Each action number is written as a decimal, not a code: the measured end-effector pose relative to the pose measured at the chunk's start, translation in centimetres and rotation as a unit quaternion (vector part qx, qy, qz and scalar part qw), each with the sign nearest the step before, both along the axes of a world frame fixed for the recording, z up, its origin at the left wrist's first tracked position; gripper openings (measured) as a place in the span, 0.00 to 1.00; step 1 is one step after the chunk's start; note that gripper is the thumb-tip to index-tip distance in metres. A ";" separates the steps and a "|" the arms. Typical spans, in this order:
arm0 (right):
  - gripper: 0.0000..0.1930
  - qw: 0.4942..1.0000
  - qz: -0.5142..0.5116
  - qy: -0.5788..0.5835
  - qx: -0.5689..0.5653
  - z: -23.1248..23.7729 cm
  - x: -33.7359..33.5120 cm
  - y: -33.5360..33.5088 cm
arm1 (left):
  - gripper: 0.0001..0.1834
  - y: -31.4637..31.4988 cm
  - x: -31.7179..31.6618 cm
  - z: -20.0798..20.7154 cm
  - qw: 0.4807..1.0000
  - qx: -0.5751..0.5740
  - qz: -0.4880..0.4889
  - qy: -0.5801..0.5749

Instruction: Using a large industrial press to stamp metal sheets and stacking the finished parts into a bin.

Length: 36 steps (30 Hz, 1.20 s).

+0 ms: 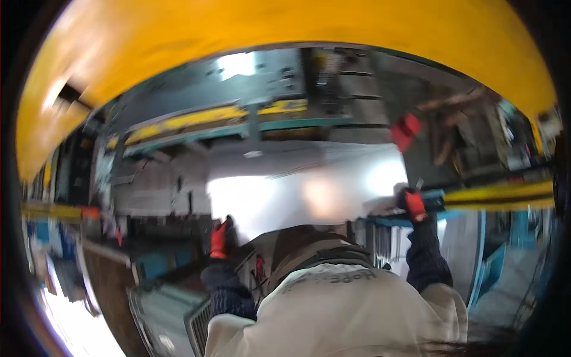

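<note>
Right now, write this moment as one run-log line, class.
left red-black gloved hand: by shiny silver sheet, left edge | right red-black gloved hand: by right edge | grips: blurred

Glare is bleaching the left and right parts of the shiny sheet [291, 196], while a warm glow is showing between them. Harsh white brightness is flooding the lower left, and a light patch is gleaming on the grey panel [202, 86] above. Motion blur is smearing much of the view; edges are bending toward the dark rim.
</note>
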State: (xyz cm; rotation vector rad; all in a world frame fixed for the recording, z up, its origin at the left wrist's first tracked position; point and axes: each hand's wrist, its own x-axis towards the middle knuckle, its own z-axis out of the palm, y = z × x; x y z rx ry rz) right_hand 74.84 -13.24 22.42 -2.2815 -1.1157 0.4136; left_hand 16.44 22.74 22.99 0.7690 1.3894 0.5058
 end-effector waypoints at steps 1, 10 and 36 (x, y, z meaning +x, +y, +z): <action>0.17 0.993 -0.101 0.050 -0.039 2.8 -2.2 2.6 | 0.10 -0.8 0.9 2.0 1.000 -0.004 -0.002 -0.011; 0.16 0.941 -0.272 0.195 -0.055 8.3 -9.0 -0.2 | 0.23 -0.9 2.0 5.1 0.991 0.090 -0.066 0.069; 0.19 0.954 -0.274 0.080 -0.091 7.2 -6.7 3.9 | 0.32 -4.5 -1.5 2.5 0.917 0.224 -0.220 0.247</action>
